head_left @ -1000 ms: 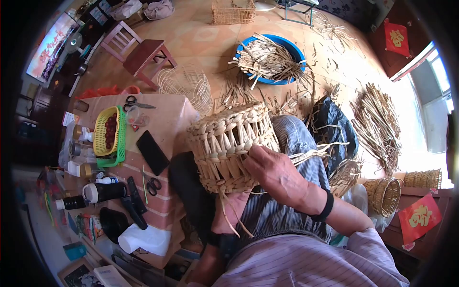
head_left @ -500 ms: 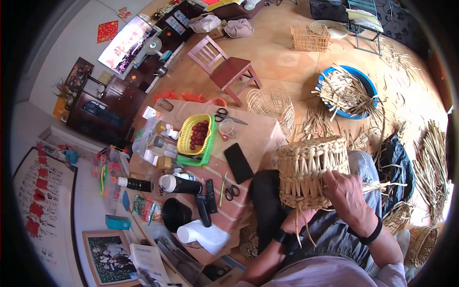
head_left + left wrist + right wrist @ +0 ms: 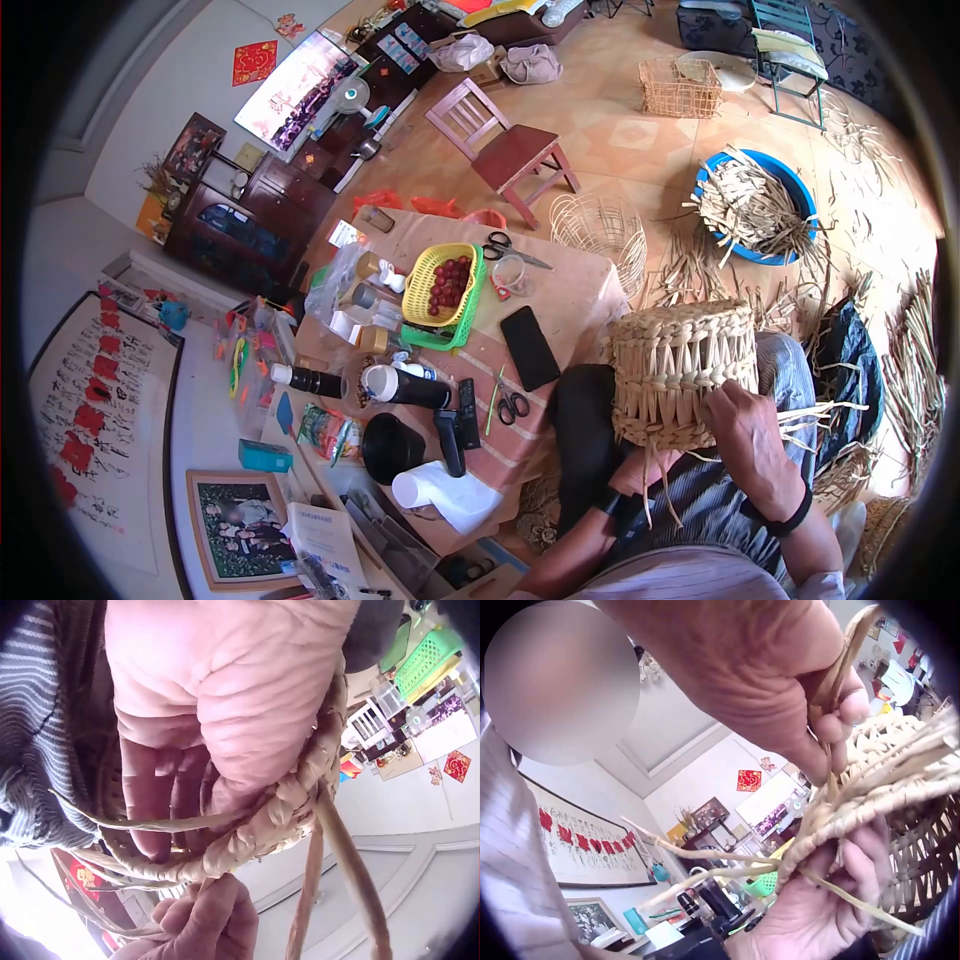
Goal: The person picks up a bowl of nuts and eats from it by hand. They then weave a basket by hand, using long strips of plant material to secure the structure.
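Note:
A woven straw basket (image 3: 682, 350) rests on its side over the person's lap, with braided bands and an openwork middle. My left hand (image 3: 232, 712) reaches into its mouth and holds the braided rim (image 3: 274, 814) from within; in the head view the basket hides most of its fingers. Just outside that rim, my right hand (image 3: 780, 690) pinches a flat straw strand (image 3: 844, 664) between thumb and fingers. Two loose strand ends (image 3: 345, 870) hang from the rim. More loose ends (image 3: 825, 412) stick out to the right, beyond the right hand.
Left of the lap stands a table (image 3: 590, 275) with scissors (image 3: 513, 408), a phone (image 3: 530, 347), a yellow basket of red fruit (image 3: 420, 290) and several bottles. On the floor are a blue basin (image 3: 800, 190) of straw, a chair (image 3: 515, 155) and a straw bundle (image 3: 912, 370).
The head view has turned left, so the basket and hands appear further right and lower. The right hand stays at the basket rim, and the left stays in the basket mouth.

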A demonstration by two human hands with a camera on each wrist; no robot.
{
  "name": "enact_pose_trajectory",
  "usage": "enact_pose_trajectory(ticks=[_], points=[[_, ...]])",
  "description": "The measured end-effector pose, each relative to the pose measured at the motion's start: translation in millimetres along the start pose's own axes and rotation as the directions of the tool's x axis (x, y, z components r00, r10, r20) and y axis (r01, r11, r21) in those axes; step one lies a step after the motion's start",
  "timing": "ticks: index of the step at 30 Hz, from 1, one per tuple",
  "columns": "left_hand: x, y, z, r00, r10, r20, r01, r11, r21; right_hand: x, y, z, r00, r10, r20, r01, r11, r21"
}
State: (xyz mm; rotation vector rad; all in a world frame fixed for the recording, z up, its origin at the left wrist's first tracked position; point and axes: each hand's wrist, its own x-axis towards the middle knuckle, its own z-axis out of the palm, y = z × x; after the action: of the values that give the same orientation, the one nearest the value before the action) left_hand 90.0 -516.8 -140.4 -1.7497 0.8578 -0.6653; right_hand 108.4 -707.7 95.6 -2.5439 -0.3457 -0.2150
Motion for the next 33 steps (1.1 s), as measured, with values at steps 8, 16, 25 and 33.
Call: enact_pose_trajectory(ticks=[8,16,25,33], points=[[-3,-9,3,0.987,-0.140,0.077,0.138,0.502,-0.854,-1,-6,-25,0.999,-0.030,0.021,0.030,1.000,0.001],[-7,19,7,0.894,0.055,0.445,0.061,-0.998,0.000,2,0,-9,0.997,-0.083,0.001,0.083,0.996,-0.018],[-11,-38,3,0.837,0.243,0.490,0.384,-0.899,-0.210,-2,0,-7,0.999,-0.013,-0.036,0.015,0.998,0.068],[-7,-16,0,0.851,0.155,0.502,0.206,-0.977,-0.047,-2,10,4,0.997,0.082,-0.003,-0.082,0.995,0.059]])
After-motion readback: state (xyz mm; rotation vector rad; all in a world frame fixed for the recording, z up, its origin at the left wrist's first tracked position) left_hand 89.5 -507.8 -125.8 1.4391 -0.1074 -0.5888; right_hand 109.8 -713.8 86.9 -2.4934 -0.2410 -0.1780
